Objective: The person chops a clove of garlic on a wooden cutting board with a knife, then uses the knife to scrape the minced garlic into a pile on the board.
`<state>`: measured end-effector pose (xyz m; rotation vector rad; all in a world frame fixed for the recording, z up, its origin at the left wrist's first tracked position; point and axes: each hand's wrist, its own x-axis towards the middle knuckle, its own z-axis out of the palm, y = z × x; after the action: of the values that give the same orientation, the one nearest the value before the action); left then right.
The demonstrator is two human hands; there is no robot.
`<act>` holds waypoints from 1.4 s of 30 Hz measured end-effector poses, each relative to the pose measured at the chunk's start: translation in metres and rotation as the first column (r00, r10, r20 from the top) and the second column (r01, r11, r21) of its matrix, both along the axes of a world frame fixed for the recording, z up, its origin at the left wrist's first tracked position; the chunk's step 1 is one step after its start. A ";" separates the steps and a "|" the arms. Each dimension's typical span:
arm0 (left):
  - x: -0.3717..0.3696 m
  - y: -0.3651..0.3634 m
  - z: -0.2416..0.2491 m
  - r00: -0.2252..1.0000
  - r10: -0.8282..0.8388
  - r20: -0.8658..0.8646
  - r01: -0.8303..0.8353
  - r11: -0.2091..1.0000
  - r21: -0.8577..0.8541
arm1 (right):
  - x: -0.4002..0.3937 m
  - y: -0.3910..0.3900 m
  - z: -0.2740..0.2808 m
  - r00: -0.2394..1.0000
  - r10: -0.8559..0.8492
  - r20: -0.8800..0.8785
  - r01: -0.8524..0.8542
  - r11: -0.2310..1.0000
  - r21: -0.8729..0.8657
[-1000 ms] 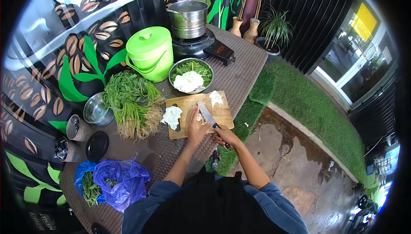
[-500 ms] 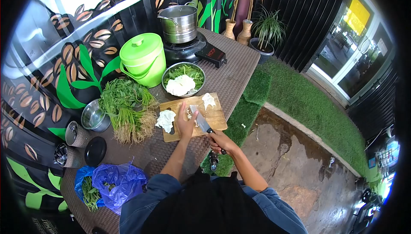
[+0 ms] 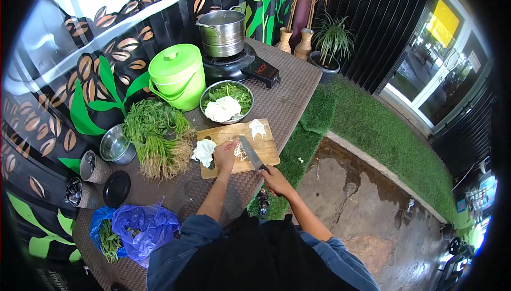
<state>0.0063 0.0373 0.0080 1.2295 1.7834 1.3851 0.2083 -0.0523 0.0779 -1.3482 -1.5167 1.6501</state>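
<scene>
My right hand [image 3: 278, 181] grips the black handle of a kitchen knife [image 3: 251, 152]. Its blade slants over a wooden cutting board [image 3: 214, 133], right of a small heap of chopped pale pieces [image 3: 240, 152]. At the heap's left edge, my left hand [image 3: 225, 156] has its fingers bent and drawn together; whatever lies under the fingertips is hidden. A crumpled white piece [image 3: 204, 152], soft and cloth-like or plastic, rests at the board's left side. Another white scrap [image 3: 257, 128] lies near the far right corner.
Behind the board stand a metal bowl [image 3: 249, 116] of cut greens, a lidded green bucket [image 3: 178, 78] and a pot [image 3: 223, 38] on a black stove [image 3: 229, 67]. Rooted leafy greens [image 3: 159, 136] lie to the left, with blue plastic bags [image 3: 146, 230] nearer me. The table edge [image 3: 298, 126] runs along the right.
My left hand has come down from a raised, finger-stretched pose to the heap, its fingers now bent together. The knife has shifted slightly and the chopped pieces show more.
</scene>
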 end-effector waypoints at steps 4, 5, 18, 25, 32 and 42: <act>-0.002 -0.009 -0.002 0.975 -0.085 -0.206 0.086 0.996 -0.008 | -0.003 0.011 -0.041 0.972 -0.156 0.174 0.069 0.902 0.427; -0.001 -0.011 -0.010 0.990 -0.083 -0.118 0.092 0.993 0.075 | -0.004 0.013 -0.054 0.945 -0.258 0.199 0.051 0.720 0.692; 0.039 -0.043 0.020 0.946 -0.039 -0.323 0.097 0.981 0.165 | -0.011 0.004 -0.013 0.707 -0.419 0.570 -0.096 0.741 0.665; 0.051 -0.039 0.018 0.885 -0.089 -0.458 0.124 0.991 0.046 | -0.011 -0.003 -0.012 0.668 -0.435 0.604 -0.183 0.691 0.699; 0.039 -0.030 0.013 0.890 -0.048 -0.454 0.095 0.992 0.081 | -0.011 -0.011 -0.008 0.671 -0.392 0.630 -0.187 0.732 0.655; 0.014 -0.010 0.026 0.895 0.022 -0.445 0.023 0.995 0.095 | -0.003 -0.021 0.008 0.702 -0.414 0.580 -0.126 0.729 0.673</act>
<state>0.0204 0.0268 0.0341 1.7101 2.0296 1.2719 0.2057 -0.0737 0.0856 -1.6610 -2.0528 0.2953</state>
